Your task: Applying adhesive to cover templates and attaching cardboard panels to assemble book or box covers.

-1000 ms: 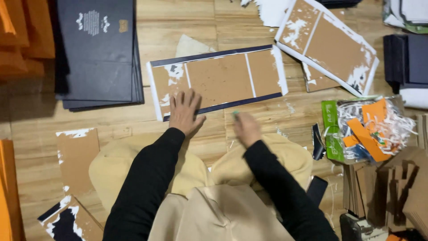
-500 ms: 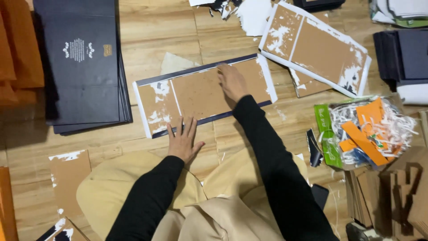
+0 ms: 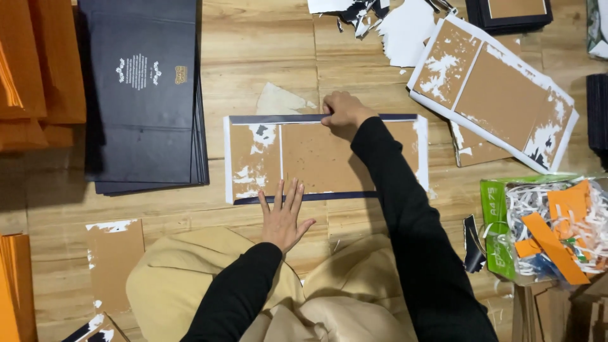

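A flat brown board panel (image 3: 329, 159) with dark blue edge strips and torn white paper patches lies on the wooden floor (image 3: 266, 57), straight ahead of the person's knees. It lies lengthwise from side to side, with a thin crease line setting off its left third.

The right hand (image 3: 342, 114) reaches across the panel to its far edge, the black-sleeved arm stretched diagonally over the brown face. Its fingers are curled down onto the dark far strip, near that edge's middle; whether they pinch the strip or only press on it cannot be told. The left hand (image 3: 283, 217) lies flat and open at the panel's near edge, fingers spread and pointing away from the body, fingertips over the near dark strip and palm on the floor. The two hands are apart, one at each long edge.

Left of the panel sits a stack of dark navy sheets (image 3: 147, 95), and beyond that stack, orange sheets (image 3: 38, 69). Right of the panel, tilted, lies a second brown panel with a white border (image 3: 500, 88). Near the panel's right near corner is a green bag of shredded white and orange scraps (image 3: 544, 231). Left of the left arm, a small brown card piece (image 3: 114, 259) lies on the floor.
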